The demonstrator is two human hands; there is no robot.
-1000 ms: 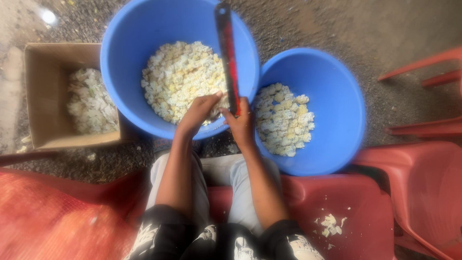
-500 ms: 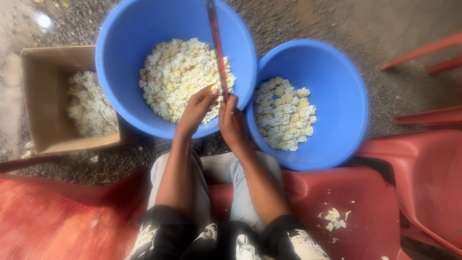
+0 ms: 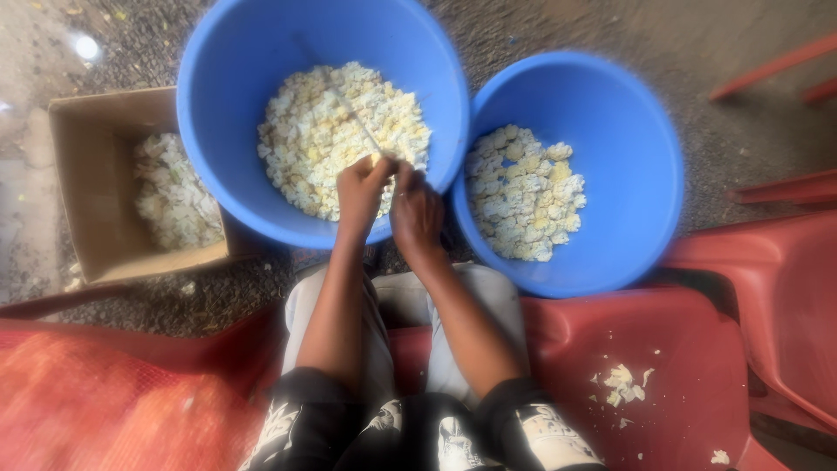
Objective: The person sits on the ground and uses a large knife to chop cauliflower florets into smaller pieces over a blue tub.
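Head view: left hand [image 3: 362,187] and right hand [image 3: 417,214] both closed on a thin stick [image 3: 353,112]. Stick tilted over white bits in the big tub [image 3: 218,96], beside a smaller tub [image 3: 645,157].

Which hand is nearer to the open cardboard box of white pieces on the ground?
Left. The left hand is over the big blue tub's near rim, closer to the cardboard box; the right hand sits beyond it.

Both hands, left hand [image 3: 364,194] and right hand [image 3: 417,218], extended forward, fingers closed.
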